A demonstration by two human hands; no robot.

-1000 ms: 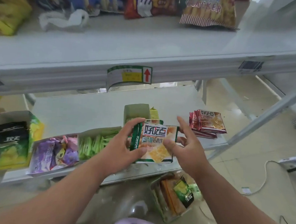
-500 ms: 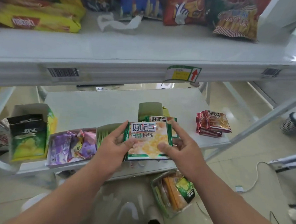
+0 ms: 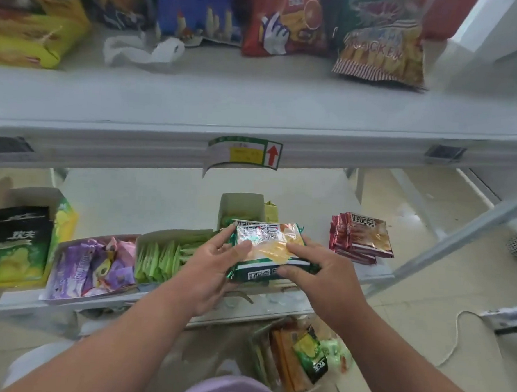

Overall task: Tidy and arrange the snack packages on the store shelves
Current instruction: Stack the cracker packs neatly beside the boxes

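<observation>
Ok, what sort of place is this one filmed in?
Most likely a small shop. White metal shelves carry a price tag and barcode labels on the front rail, snack bags fill the upper shelf, and both hands hold a green cracker pack.

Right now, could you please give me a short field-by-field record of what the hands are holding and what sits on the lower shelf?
held item: green cracker packs, a small stack
left hand: left hand grips the stack's left end
right hand: right hand grips the right end, fingers curled over the top
lower shelf, right of stack: red cracker packs, stacked, untouched
lower shelf, left of stack: open box of green sachets, then box of purple packets
far left: black and green chip bag in a carton
</observation>
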